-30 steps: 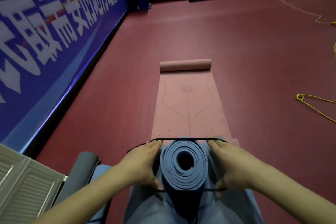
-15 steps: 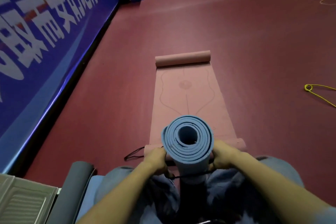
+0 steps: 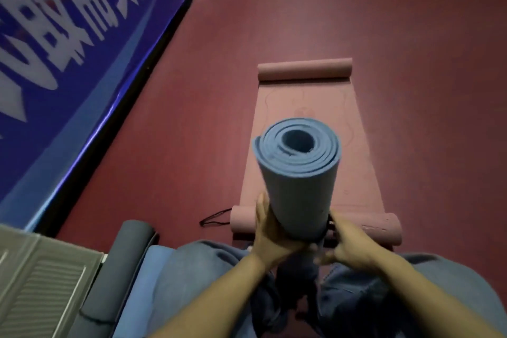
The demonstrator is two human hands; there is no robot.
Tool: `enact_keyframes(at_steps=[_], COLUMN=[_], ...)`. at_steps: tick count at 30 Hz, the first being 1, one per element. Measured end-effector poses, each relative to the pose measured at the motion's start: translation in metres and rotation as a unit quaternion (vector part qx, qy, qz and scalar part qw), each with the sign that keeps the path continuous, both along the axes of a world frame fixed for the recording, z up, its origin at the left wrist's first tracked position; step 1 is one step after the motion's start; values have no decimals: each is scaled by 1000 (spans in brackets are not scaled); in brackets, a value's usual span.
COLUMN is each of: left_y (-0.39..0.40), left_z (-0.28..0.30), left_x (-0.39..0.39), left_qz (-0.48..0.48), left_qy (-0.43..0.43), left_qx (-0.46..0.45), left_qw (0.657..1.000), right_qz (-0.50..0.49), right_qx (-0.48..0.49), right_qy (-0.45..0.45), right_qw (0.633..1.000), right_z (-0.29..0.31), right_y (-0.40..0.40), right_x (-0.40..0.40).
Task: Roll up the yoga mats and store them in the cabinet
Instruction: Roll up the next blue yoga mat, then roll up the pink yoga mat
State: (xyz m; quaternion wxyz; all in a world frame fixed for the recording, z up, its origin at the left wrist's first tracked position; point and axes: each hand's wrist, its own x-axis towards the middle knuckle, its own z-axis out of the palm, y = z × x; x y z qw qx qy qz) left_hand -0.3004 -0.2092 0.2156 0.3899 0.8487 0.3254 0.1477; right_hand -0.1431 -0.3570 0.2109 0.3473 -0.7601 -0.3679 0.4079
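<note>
1. The left hand (image 3: 270, 230) curled its grip round the lower part of the blue yoga mat (image 3: 297, 173) from nine o'clock.
2. That mat stood upright between the person's knees, rolled into a loose spiral with a hollow core. It looked light, soft and springy, apt to unwind, so it was probably best held low and round the whole roll.
3. The right hand (image 3: 347, 248), at three o'clock, pinched a dark strap at the roll's base.
4. Beyond, at twelve o'clock, a pink mat (image 3: 310, 101) lay on the floor, both ends curled.
</note>
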Motion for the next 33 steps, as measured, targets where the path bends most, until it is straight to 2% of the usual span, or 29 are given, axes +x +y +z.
enact_keyframes(at_steps=[2,3,6,9,13,16,20,23,25,27,29,31,33], left_y=[1,8,41,82,131,162,191,201,206,209,211,211,207], left_z=[48,65,116,161,192,176,114,59,22,6,11,20,25], left_x=[6,7,-9,-48,-124,-190,-270,-317,-326,-303,-253,-192,-129], left_qz=[27,60,120,122,160,197,248,283,240,166,91,23,-27], left_qy=[-56,-80,-50,-26,84,221,410,495,540,540,473,399,356], left_qx=[-78,-70,24,98,169,200,147,70,80,132,172,156,127], left_qw=[995,993,991,987,969,934,866,818,803,815,859,903,925], right_qz=[-17,-23,21,88,47,55,91,104,124,139,139,123,96], right_qx=[51,80,152,155,158,129,64,27,2,-35,-79,-130,-189], right_qy=[-7,-11,-17,-60,-75,-77,-87,-91,-110,-128,-131,-124,-112], right_qw=[999,996,988,982,983,987,990,990,986,981,978,976,971], right_z=[19,33,74,108,120,103,79,66,58,51,45,36,22], right_y=[14,24,62,104,123,118,113,118,123,130,135,134,125], right_x=[-2,-3,-9,-22,-35,-38,-44,-45,-42,-36,-28,-16,0])
